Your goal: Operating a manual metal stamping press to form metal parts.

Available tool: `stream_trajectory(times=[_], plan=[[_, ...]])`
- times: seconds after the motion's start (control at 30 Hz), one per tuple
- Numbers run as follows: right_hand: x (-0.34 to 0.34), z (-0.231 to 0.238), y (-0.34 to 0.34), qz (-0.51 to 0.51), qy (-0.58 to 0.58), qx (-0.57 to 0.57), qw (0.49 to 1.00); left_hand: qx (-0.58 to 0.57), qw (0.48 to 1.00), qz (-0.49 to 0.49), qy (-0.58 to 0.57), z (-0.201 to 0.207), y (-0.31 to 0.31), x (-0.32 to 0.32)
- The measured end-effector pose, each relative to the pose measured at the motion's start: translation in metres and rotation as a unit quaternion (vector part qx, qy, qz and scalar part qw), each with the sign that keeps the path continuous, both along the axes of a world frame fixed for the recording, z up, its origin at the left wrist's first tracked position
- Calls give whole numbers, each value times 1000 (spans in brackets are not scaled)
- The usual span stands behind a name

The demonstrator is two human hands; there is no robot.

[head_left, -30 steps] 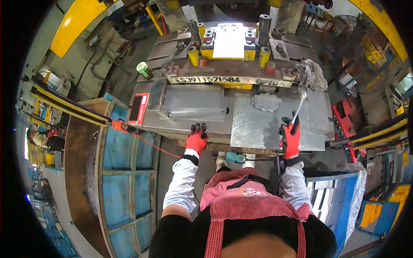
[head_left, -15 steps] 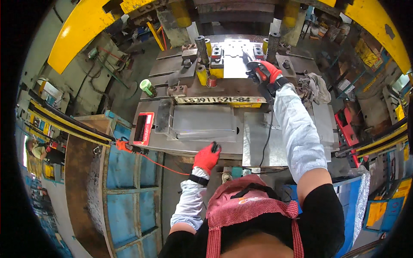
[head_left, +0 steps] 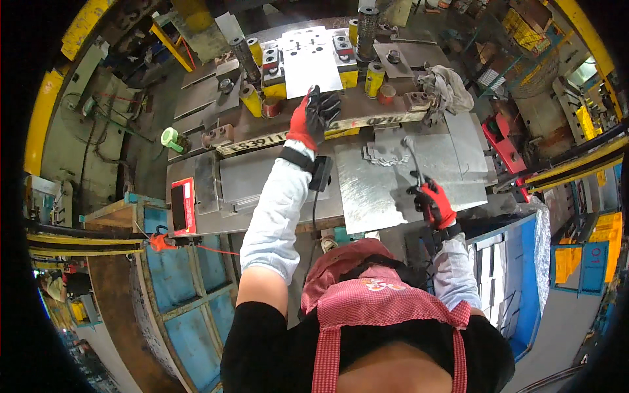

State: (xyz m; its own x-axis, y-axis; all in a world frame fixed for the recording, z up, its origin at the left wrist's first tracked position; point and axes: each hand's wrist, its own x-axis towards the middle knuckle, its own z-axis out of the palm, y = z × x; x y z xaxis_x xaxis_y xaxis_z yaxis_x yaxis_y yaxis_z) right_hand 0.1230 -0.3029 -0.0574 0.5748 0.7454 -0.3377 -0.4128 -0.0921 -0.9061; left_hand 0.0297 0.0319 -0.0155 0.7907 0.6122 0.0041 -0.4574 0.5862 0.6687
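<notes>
Sheet blank (head_left: 313,65): lying flat in the press die, between yellow guide posts (head_left: 375,78).
Left hand (head_left: 314,116): fingers spread, reaching at the blank's near edge, gripping nothing.
Right hand (head_left: 432,202): closed around a hooked rod (head_left: 413,160), tip resting over stamped pieces (head_left: 386,154) on the tabletop (head_left: 373,196).

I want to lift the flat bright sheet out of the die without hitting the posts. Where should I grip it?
Grip the flat bright sheet by its near edge, coming from the operator's side, where the left hand reaches. Yellow-based guide posts flank its sides, so a sideways approach looks blocked; the near edge seems open.
</notes>
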Motion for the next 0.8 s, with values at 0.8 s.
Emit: stream_trajectory(times=[0.8], plan=[[-38, 110, 16, 311, -430, 17, 847, 477, 793, -71, 372, 106, -8, -127]])
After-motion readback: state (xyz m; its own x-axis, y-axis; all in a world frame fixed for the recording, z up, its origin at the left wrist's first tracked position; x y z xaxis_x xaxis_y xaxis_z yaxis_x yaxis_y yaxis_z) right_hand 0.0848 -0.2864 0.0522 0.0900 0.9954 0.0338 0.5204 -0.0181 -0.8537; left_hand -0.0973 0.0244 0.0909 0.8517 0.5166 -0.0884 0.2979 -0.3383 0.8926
